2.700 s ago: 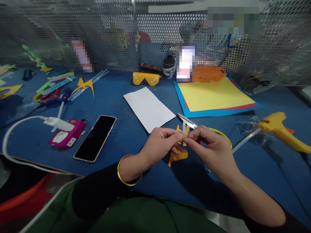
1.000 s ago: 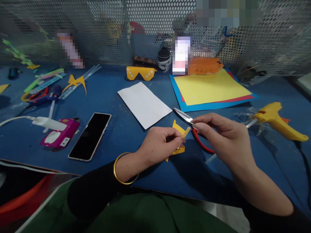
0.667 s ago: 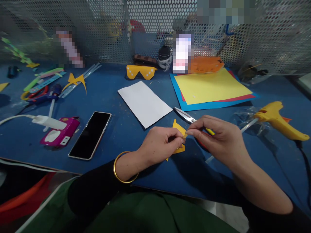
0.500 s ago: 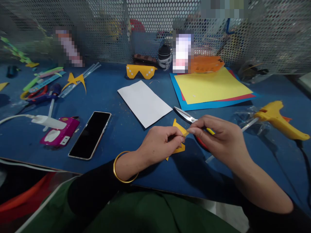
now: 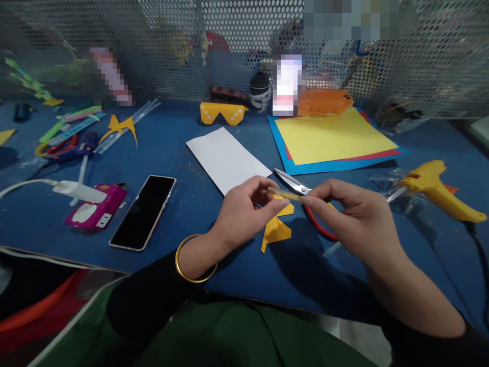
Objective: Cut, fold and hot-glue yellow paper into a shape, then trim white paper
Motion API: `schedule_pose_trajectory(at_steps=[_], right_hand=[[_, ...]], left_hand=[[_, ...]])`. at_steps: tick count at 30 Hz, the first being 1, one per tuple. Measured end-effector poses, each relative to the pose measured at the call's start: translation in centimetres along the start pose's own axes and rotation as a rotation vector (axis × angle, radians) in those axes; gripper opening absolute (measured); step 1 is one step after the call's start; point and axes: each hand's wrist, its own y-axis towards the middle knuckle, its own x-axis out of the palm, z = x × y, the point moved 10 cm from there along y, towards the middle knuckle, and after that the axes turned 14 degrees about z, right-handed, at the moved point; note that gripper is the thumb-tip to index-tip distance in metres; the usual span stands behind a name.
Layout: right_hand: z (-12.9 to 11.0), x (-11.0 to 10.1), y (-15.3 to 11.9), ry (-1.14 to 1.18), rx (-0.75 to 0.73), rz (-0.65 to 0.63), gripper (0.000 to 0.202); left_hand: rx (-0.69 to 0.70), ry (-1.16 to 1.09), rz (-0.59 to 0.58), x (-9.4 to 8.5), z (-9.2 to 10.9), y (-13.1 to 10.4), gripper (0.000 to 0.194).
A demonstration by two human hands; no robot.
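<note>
Between my two hands a thin yellow paper strip [image 5: 288, 194] is held nearly edge-on. My left hand [image 5: 244, 209] pinches its left end, partly hiding it, and my right hand [image 5: 346, 214] grips the other end between thumb and forefinger. Under them on the blue table lie yellow paper scraps [image 5: 278, 232]. Scissors [image 5: 292, 181] rest just behind my right hand, blades towards the back left, their red handle partly covered. A white sheet of paper [image 5: 225, 158] lies beyond my left hand, which overlaps its near corner.
Yellow, red and blue sheets [image 5: 332, 135] are stacked at the back right. A yellow glue gun [image 5: 439, 188] lies at the right with its cable. To the left are a phone [image 5: 143, 211] and a magenta power socket [image 5: 97, 206]. A yellow paper mask shape [image 5: 222, 113] stands near the mesh wall.
My left hand has risen and shifted away from the table edge, uncovering more of the yellow scraps. The strip now shows more edge-on between both hands.
</note>
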Motion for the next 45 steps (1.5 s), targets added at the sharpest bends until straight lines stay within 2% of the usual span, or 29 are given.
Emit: schedule_pose_trajectory(at_steps=[2, 6, 12, 16, 23, 26, 29, 32, 34, 36, 40, 43, 45], right_hand=[[0.8, -0.6, -0.4, 0.059, 0.11, 0.114, 0.017], [1.7, 1.0, -1.6, 0.19, 0.245, 0.138, 0.021], [1.2, 2.5, -2.3, 0.223, 0.196, 0.171, 0.019], [0.6, 3.4, -2.5, 0.197, 0.148, 0.112, 0.02], [-0.1, 4.4, -2.8, 0.163, 0.057, 0.05, 0.02], [-0.9, 5.0, -2.7, 0.051, -0.092, -0.091, 0.019], [0.2, 4.6, -2.1, -0.285, -0.204, -0.218, 0.005], [3.4, 2.6, -0.8, -0.811, -0.242, -0.234, 0.027], [5.4, 2.0, -0.4, -0.982, -0.228, -0.293, 0.032], [6.5, 2.1, -0.4, -1.022, -0.223, -0.361, 0.038], [7.2, 2.7, -0.5, -1.032, -0.203, -0.432, 0.044], [7.6, 2.4, -0.1, -1.032, -0.137, -0.413, 0.035], [7.9, 1.9, 0.5, -0.965, -0.086, -0.351, 0.032]], left_hand=[[-0.125, -0.211, 0.074, -0.3, -1.0, 0.2, 0.031], [-0.351, -0.425, 0.026, 1.4, -3.1, -0.5, 0.022], [-0.556, -0.595, 0.064, 2.3, -4.8, -1.4, 0.019], [-0.64, -0.65, 0.044, 2.6, -5.2, -1.9, 0.016], [-0.607, -0.668, 0.004, 3.0, -4.8, -1.8, 0.015], [-0.556, -0.633, -0.009, 2.7, -4.5, -1.5, 0.016], [-0.511, -0.57, 0.012, 1.9, -4.3, -0.9, 0.016], [-0.488, -0.531, 0.025, 1.1, -4.0, -0.5, 0.018], [-0.481, -0.508, 0.011, 1.0, -3.8, -0.3, 0.018], [-0.489, -0.492, -0.007, 1.0, -3.8, -0.3, 0.018], [-0.529, -0.506, -0.031, 1.2, -4.3, -0.3, 0.019], [-0.548, -0.537, -0.03, 1.2, -4.6, -0.1, 0.022], [-0.562, -0.563, -0.03, 1.2, -4.8, 0.1, 0.023]])
